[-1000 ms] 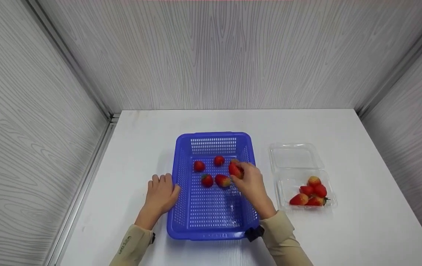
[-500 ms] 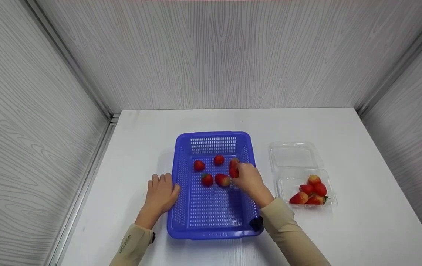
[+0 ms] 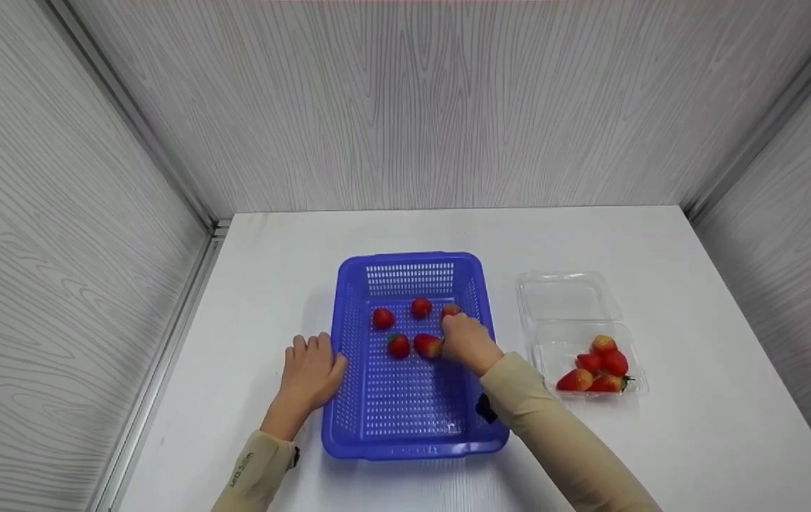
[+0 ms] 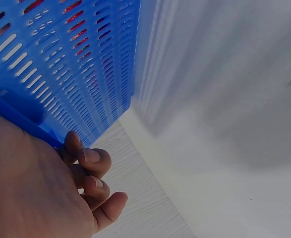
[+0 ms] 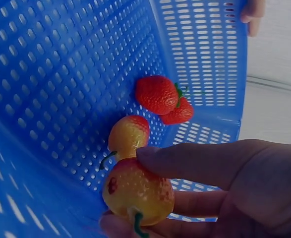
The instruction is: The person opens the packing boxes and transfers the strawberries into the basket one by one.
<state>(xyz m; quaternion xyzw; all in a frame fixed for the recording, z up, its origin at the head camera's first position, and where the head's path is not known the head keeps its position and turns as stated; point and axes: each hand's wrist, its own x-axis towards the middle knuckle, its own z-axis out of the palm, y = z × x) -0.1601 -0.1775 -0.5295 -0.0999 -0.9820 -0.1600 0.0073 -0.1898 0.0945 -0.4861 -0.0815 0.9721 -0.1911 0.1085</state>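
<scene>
Inside a blue plastic basket my right hand pinches a yellow-red strawberry between thumb and fingers, as the right wrist view shows; from the head view that fruit is hidden by the hand. Around it on the basket floor lie several strawberries, among them one red and yellow, one with green leaves and one just beyond the hand. My left hand holds the basket's left rim, thumb at the rim and fingers curled along the outer side in the left wrist view.
To the right of the basket, a clear plastic clamshell box stands with its lid folded back, several strawberries in its near half. The white table meets grey wood-grain walls at back and sides.
My right hand has lowered further into the basket with the strawberry, which the hand now covers in the head view. The forearm has swung further over the basket. My left hand stays put.
</scene>
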